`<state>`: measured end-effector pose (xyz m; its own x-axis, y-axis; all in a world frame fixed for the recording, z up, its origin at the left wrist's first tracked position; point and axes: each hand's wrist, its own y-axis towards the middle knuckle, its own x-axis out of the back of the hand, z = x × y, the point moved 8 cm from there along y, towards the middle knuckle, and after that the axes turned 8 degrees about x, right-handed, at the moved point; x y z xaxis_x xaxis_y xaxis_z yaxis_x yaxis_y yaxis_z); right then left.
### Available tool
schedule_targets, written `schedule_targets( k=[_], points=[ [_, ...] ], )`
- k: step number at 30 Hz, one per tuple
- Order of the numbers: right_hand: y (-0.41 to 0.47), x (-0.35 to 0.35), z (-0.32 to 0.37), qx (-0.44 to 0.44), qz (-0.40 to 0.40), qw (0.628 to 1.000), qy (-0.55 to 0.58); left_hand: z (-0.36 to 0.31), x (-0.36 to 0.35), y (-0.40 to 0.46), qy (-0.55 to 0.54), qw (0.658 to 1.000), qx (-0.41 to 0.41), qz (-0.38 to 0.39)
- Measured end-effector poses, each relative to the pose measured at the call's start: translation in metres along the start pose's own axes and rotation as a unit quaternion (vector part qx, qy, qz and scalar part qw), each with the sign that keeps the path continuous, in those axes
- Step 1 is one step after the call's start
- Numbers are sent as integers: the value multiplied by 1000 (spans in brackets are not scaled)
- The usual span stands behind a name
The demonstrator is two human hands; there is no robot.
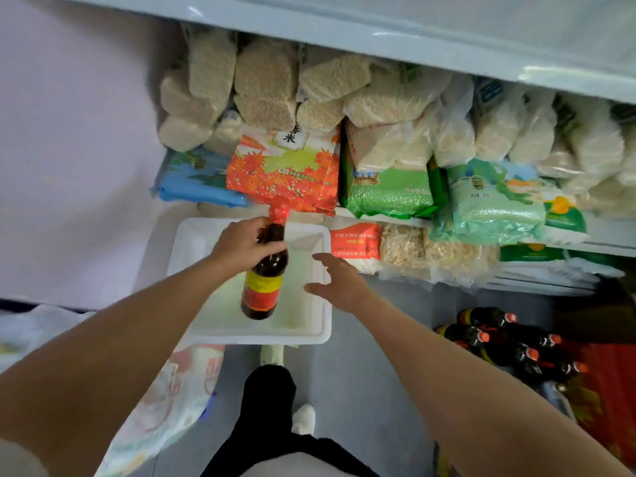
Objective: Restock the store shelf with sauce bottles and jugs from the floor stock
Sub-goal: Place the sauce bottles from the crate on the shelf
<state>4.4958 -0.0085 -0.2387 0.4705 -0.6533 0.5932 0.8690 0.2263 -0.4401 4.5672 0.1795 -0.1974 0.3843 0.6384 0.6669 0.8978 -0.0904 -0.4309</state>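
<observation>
Lower centre of frame: the person's dark trouser leg and a white shoe on the grey floor. Lower right, the floor stock: a cluster of dark sauce bottles with orange caps lying beside red packaging, so most of the restocking looks still to come. No jugs can be made out.

Mid-frame: the left hand has its fingers curled round the neck of one sauce bottle (red shrink cap, yellow-and-red label), held over a white tray that is otherwise bare. Whether the bottle's base rests on the tray cannot be told.

The right hand is spread, fingers relaxed, just at the tray's right rim, gripping nothing.

Upper frame: the shelf carries rice bags and clear noodle packs; no bottles show there yet.
</observation>
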Motion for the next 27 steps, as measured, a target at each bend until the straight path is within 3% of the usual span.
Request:
schedule_targets(
  k=[6,11,16,21,24,27],
  points=[
    [-26,63,42,62,-9,984,169,-131,70,-33,-122,987,-108,7],
    [-43,132,82,144,-60,947,283,-228,127,-60,-170,966,-195,-24],
    [-53,185,111,170,-59,913,365,-294,156,-75,-206,943,-259,43],
    [-52,229,126,183,-203,879,391,-337,167,-73,-184,941,-281,36],
    [-55,262,129,198,-315,846,383,-338,157,-61,-117,964,-237,39],
    [-60,285,134,202,-352,848,341,-339,147,-45,-130,965,-219,57]
  ],
)
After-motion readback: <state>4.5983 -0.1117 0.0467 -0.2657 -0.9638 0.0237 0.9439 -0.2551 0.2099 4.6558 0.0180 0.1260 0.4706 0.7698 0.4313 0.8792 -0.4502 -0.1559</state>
